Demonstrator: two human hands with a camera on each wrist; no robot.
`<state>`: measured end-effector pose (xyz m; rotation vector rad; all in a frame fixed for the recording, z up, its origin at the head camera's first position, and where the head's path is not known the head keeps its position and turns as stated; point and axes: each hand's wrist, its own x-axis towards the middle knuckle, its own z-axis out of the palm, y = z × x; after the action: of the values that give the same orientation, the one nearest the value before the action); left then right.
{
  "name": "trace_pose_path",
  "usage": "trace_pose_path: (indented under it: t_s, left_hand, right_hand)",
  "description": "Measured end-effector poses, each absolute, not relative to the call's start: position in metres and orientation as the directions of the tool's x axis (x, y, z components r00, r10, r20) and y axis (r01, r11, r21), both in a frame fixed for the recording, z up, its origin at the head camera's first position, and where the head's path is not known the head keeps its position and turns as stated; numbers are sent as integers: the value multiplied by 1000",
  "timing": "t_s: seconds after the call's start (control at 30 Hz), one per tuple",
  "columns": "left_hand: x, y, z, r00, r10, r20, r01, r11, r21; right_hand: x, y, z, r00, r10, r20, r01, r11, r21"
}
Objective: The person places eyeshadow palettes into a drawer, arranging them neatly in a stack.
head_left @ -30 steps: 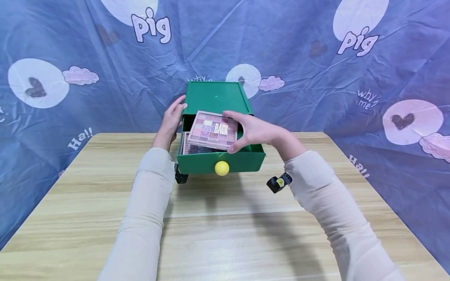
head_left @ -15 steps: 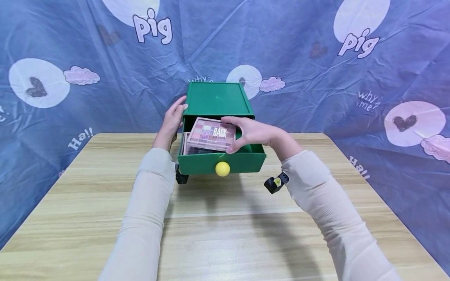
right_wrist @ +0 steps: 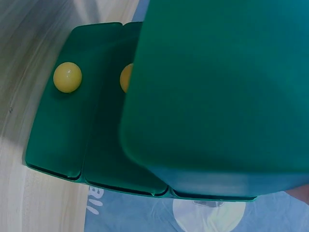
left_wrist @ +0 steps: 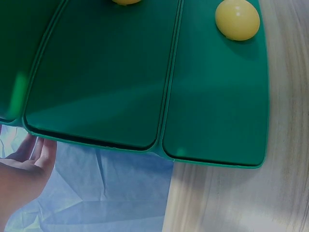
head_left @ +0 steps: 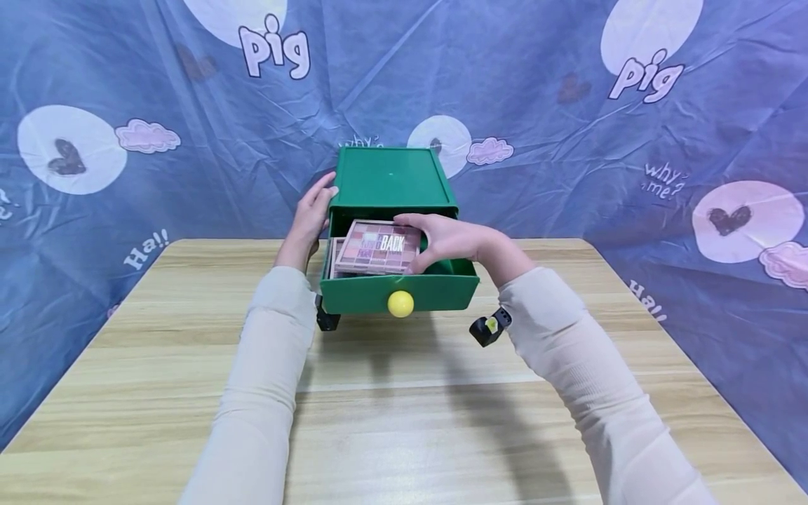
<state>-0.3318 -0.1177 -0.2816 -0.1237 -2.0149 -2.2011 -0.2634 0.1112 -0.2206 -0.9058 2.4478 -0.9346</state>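
A green drawer cabinet [head_left: 394, 172] stands at the back of the table with its top drawer [head_left: 356, 296] pulled out, a yellow knob on its front. Inside that drawer my right hand [head_left: 451, 238] pinches the right side of a pink eyeshadow palette [head_left: 377, 247] between thumb and fingers. It lies nearly flat over another palette [head_left: 337, 254], whose left edge shows. My left hand [head_left: 309, 217] rests against the cabinet's left side near the top, fingers fairly straight. In the right wrist view, the pulled-out drawer [right_wrist: 217, 96] hides the palettes and most of the hand.
Below are closed drawers with yellow knobs, one knob [left_wrist: 237, 19] showing in the left wrist view and another knob [right_wrist: 67, 77] in the right wrist view. The wooden table [head_left: 391, 435] reaches toward me. A blue printed cloth [head_left: 543, 91] hangs behind and beside it.
My right hand has lowered the palette into the drawer, slightly leftward, and it has gone from tilted to nearly flat, covering more of the one beneath. The left hand stays in place.
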Motion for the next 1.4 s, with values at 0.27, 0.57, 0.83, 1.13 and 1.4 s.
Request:
trace_pose_path:
  t_s: [0.27, 0.57, 0.83, 1.13, 1.4]
  left_hand:
    - [-331, -116, -282, -986, -40, 164, 168, -103, 980]
    - [-330, -116, -280, -986, -45, 163, 167, -102, 981]
    - [-328, -117, -280, -986, -49, 159, 163, -97, 982]
    - [-328, -117, -281, -986, -50, 161, 165, -85, 983]
    - [-328, -117, -281, -984, -61, 169, 173, -71, 982]
  right_hand:
    - [-264, 108, -227, -684, -724, -93, -507, 563, -653]
    - [-265, 104, -229, -583, -811, -35, -679, 511, -527]
    - [-264, 98, -226, -535, -840, -88, -701, 500, -508]
    - [-262, 95, -223, -544, -825, -155, -682, 542, -491]
    - [-258, 96, -217, -609, -773, -176, -571, 582, -580]
